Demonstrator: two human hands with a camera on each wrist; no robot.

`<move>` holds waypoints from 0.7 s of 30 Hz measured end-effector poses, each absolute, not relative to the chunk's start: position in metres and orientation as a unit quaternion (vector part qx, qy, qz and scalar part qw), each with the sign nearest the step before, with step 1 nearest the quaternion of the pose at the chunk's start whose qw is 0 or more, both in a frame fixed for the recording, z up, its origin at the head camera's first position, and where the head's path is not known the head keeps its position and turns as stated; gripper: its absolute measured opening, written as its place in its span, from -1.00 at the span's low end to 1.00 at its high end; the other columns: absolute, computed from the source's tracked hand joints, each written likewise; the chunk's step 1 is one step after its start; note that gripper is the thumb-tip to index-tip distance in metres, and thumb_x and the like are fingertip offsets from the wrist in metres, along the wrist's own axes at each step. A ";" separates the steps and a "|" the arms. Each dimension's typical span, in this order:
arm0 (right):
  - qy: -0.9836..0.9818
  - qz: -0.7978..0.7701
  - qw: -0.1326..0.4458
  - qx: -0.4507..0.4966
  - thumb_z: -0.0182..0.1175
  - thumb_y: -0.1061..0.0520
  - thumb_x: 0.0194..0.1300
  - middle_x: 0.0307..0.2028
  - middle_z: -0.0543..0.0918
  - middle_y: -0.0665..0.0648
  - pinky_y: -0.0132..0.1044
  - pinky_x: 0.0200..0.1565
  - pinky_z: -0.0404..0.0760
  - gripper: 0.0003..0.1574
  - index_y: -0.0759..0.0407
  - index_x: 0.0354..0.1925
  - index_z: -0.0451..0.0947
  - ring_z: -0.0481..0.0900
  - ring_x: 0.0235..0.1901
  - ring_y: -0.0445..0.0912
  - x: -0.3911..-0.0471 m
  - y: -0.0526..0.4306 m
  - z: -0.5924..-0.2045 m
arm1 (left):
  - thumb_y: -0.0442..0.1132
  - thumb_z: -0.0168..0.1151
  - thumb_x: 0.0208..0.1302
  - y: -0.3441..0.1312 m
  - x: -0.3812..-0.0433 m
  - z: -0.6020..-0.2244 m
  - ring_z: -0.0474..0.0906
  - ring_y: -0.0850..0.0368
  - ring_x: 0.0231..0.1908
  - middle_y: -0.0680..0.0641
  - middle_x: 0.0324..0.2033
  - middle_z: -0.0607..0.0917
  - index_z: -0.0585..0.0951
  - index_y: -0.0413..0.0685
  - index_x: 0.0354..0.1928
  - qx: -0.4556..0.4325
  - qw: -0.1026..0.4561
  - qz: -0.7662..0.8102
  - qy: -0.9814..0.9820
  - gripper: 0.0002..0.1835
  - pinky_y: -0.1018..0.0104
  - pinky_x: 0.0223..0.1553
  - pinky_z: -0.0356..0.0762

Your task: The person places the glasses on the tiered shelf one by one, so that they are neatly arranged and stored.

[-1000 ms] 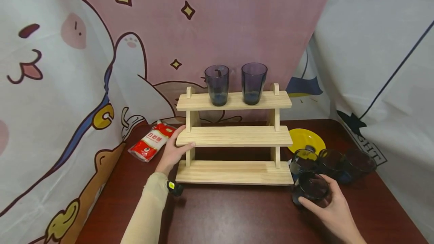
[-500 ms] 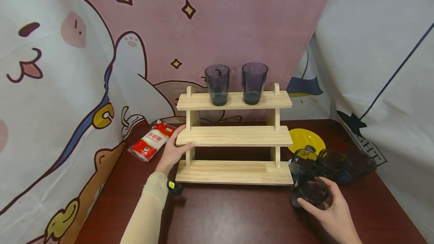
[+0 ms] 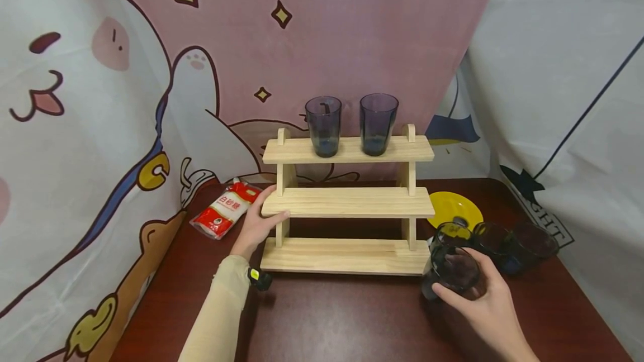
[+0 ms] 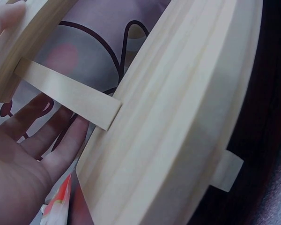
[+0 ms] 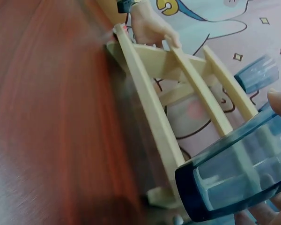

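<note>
Hand (right) around 1 glass

The held glass — right hand with it — has shifted left, toward the wooden rack.

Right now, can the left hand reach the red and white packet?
Probably yes: the packet lies beside the left hand, with nothing visible between them, though that hand holds the wooden rack.

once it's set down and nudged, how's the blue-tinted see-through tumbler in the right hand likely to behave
It could tip: the blue-tinted, see-through tumbler narrows toward its bottom. Its thick, dark base probably puts some weight low, which may steady it. The smooth, glossy sides might feel slippery to the right hand.
</note>
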State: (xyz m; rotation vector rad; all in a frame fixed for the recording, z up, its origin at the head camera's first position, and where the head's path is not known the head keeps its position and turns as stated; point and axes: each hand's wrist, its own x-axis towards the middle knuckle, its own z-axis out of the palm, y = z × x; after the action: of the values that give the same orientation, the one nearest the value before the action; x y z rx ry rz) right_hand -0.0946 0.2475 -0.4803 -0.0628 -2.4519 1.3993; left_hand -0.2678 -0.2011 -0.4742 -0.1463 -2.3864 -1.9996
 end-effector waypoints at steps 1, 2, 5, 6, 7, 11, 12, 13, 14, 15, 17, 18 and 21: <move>-0.854 0.495 0.161 -0.016 0.69 0.19 0.03 0.15 0.63 0.11 -0.61 -0.09 0.58 0.11 0.08 0.46 0.34 0.62 0.00 -0.41 -0.096 0.245 -0.479 | -0.24 0.57 0.23 -0.201 -0.268 -0.474 0.38 -0.13 0.37 -0.13 0.50 0.41 0.38 0.18 0.56 -0.046 0.012 -0.641 -0.766 -0.12 -0.12 0.41 0.31; -0.849 0.502 0.163 -0.010 0.68 0.21 0.03 0.14 0.63 0.10 -0.59 -0.09 0.60 0.10 0.09 0.45 0.35 0.63 0.01 -0.38 -0.098 0.243 -0.477 | -0.24 0.57 0.23 -0.201 -0.268 -0.474 0.39 -0.13 0.37 -0.13 0.50 0.41 0.38 0.19 0.56 -0.045 0.012 -0.640 -0.767 -0.12 -0.12 0.40 0.32; -0.841 0.515 0.166 0.007 0.68 0.25 0.02 0.13 0.64 0.12 -0.53 -0.08 0.65 0.08 0.11 0.43 0.37 0.65 0.03 -0.33 -0.106 0.235 -0.473 | -0.23 0.57 0.22 -0.201 -0.268 -0.474 0.40 -0.13 0.36 -0.13 0.49 0.41 0.38 0.20 0.56 -0.044 0.012 -0.640 -0.767 -0.12 -0.12 0.40 0.32; -0.837 0.522 0.166 0.014 0.67 0.27 0.02 0.13 0.65 0.14 -0.52 -0.07 0.66 0.07 0.12 0.43 0.37 0.65 0.04 -0.31 -0.108 0.232 -0.471 | -0.23 0.57 0.22 -0.201 -0.268 -0.475 0.40 -0.13 0.37 -0.13 0.49 0.41 0.38 0.20 0.56 -0.044 0.012 -0.639 -0.768 -0.12 -0.12 0.39 0.32; -0.834 0.524 0.168 0.020 0.67 0.28 0.02 0.13 0.65 0.16 -0.52 -0.05 0.65 0.07 0.13 0.42 0.38 0.65 0.04 -0.30 -0.111 0.229 -0.469 | -0.23 0.57 0.23 -0.201 -0.268 -0.475 0.40 -0.14 0.37 -0.13 0.49 0.41 0.38 0.21 0.56 -0.045 0.012 -0.639 -0.768 -0.12 -0.13 0.40 0.32; -0.827 0.533 0.173 0.049 0.66 0.28 0.04 0.13 0.66 0.20 -0.52 0.00 0.63 0.05 0.10 0.43 0.40 0.66 0.05 -0.26 -0.122 0.215 -0.462 | -0.22 0.58 0.22 -0.201 -0.268 -0.474 0.38 -0.13 0.38 -0.12 0.50 0.41 0.38 0.22 0.56 -0.045 0.013 -0.636 -0.770 -0.11 -0.13 0.41 0.30; -0.825 0.536 0.174 0.055 0.66 0.28 0.04 0.13 0.66 0.19 -0.52 0.01 0.62 0.05 0.09 0.44 0.41 0.66 0.05 -0.24 -0.125 0.212 -0.460 | -0.22 0.58 0.22 -0.201 -0.268 -0.474 0.38 -0.13 0.38 -0.12 0.50 0.41 0.38 0.22 0.56 -0.045 0.013 -0.637 -0.770 -0.11 -0.13 0.41 0.30; -0.823 0.538 0.174 0.061 0.66 0.27 0.04 0.15 0.66 0.17 -0.53 0.02 0.61 0.05 0.08 0.44 0.41 0.66 0.05 -0.21 -0.129 0.209 -0.458 | -0.22 0.58 0.22 -0.201 -0.268 -0.474 0.39 -0.13 0.37 -0.12 0.50 0.41 0.38 0.21 0.56 -0.045 0.014 -0.637 -0.770 -0.11 -0.13 0.40 0.31; -0.819 0.543 0.173 0.065 0.66 0.27 0.04 0.15 0.66 0.16 -0.52 0.02 0.61 0.04 0.08 0.44 0.42 0.66 0.05 -0.17 -0.132 0.206 -0.456 | -0.22 0.58 0.22 -0.201 -0.268 -0.474 0.39 -0.13 0.37 -0.12 0.49 0.41 0.38 0.21 0.56 -0.046 0.015 -0.637 -0.769 -0.11 -0.12 0.40 0.31; -0.815 0.549 0.175 0.069 0.66 0.28 0.04 0.14 0.65 0.15 -0.51 0.01 0.62 0.03 0.08 0.43 0.43 0.67 0.04 -0.14 -0.136 0.202 -0.454 | -0.22 0.58 0.22 -0.201 -0.267 -0.474 0.40 -0.13 0.36 -0.12 0.49 0.42 0.38 0.21 0.56 -0.046 0.015 -0.637 -0.770 -0.11 -0.12 0.40 0.32; -0.805 0.562 0.175 0.073 0.65 0.30 0.04 0.14 0.65 0.13 -0.49 0.02 0.62 0.02 0.08 0.42 0.45 0.67 0.03 -0.10 -0.144 0.196 -0.450 | -0.23 0.58 0.22 -0.202 -0.267 -0.474 0.40 -0.13 0.36 -0.13 0.49 0.42 0.38 0.20 0.56 -0.048 0.015 -0.637 -0.769 -0.11 -0.12 0.39 0.33; -0.802 0.566 0.175 0.076 0.65 0.30 0.04 0.14 0.65 0.13 -0.49 0.03 0.62 0.01 0.08 0.42 0.45 0.67 0.02 -0.10 -0.147 0.192 -0.448 | -0.23 0.58 0.22 -0.202 -0.268 -0.474 0.41 -0.13 0.35 -0.13 0.48 0.42 0.38 0.20 0.56 -0.050 0.015 -0.638 -0.768 -0.11 -0.12 0.38 0.34; -0.795 0.575 0.174 0.080 0.64 0.25 0.08 0.13 0.65 0.13 -0.51 0.03 0.60 -0.02 0.06 0.42 0.45 0.66 0.02 -0.13 -0.159 0.181 -0.441 | -0.23 0.58 0.22 -0.202 -0.268 -0.474 0.40 -0.13 0.35 -0.12 0.49 0.42 0.38 0.21 0.56 -0.051 0.015 -0.637 -0.769 -0.11 -0.12 0.38 0.34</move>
State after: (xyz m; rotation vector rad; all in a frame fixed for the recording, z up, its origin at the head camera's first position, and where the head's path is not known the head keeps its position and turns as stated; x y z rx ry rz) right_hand -0.1592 0.1809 -0.4410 0.2272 -2.2543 1.6306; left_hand -0.2681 -0.2023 -0.4743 -0.1585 -2.3942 -1.9825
